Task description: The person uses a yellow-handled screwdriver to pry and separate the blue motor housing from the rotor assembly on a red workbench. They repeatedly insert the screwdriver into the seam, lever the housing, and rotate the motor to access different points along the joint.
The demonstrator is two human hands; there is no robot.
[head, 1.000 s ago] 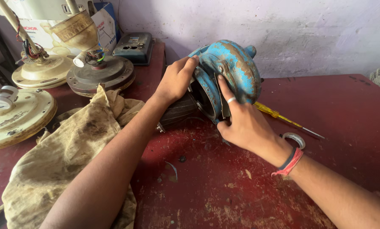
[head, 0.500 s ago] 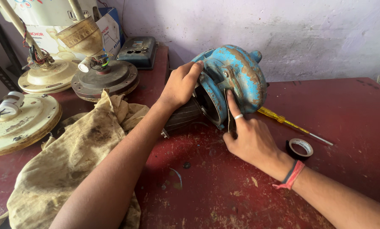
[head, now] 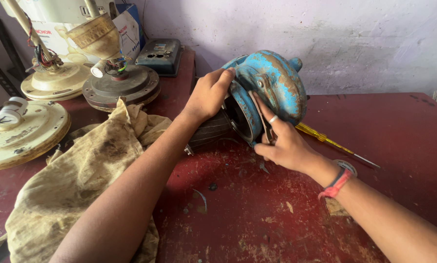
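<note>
A rusty blue pump housing (head: 277,87) lies on its side on the red table (head: 257,214), joined to a dark ribbed motor body (head: 209,132). My left hand (head: 208,95) grips the housing's upper left rim where it meets the motor. On the lower front flange rests my right hand (head: 282,141), fingers pressed along the rim, a ring on one finger and a red band at the wrist. Both hands hold the pump.
A yellow-handled screwdriver (head: 325,140) lies behind my right wrist, beside a small tape roll (head: 346,166). A dirty cloth (head: 87,180) covers the left of the table. Ceiling fan motors (head: 26,131) (head: 121,83) and a dark switch box (head: 161,56) stand at the back left.
My right hand slid down from the blue housing's face to its lower flange. The left hand stayed on the upper rim. The view shifted slightly.
</note>
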